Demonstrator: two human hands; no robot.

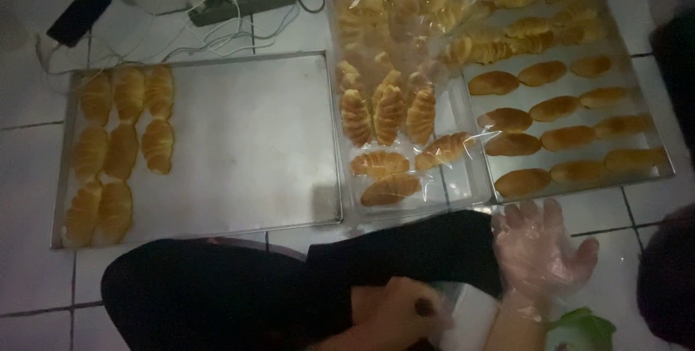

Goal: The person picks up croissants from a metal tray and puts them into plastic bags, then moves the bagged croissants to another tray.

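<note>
The work in hand looks like bagging baked rolls, and it seems partly done. On the tiled floor (pixel 29 278) the left baking tray (pixel 246 141) is mostly bare metal, with only a cluster of ridged golden rolls (pixel 119 141) left along its left edge. Between the two trays lies a heap of rolls in clear plastic bags (pixel 387 115), which spreads upward over the top of the right baking tray (pixel 655 170). That right tray still carries rows of smooth oval buns (pixel 554 115), unwrapped, with more twisted rolls beyond them. So a good share appears packed, while the loose rolls on both trays seem left to go.

The person sits low over the floor, dark-clothed legs across the bottom of the view. The right hand (pixel 539 253), in a thin clear plastic glove, is raised just in front of the right tray's near edge, palm towards the camera, fingers spread and holding nothing. The left hand (pixel 402 311) is bare, lower and nearer the body, curled against something pale and plastic-looking at the lap; the dim light leaves it unclear whether it pinches that thing or merely rests on it. A green object (pixel 583 326) lies just below the gloved wrist. At the far edge lie a power strip (pixel 242 3) with white cables and a dark phone (pixel 78 14).
</note>
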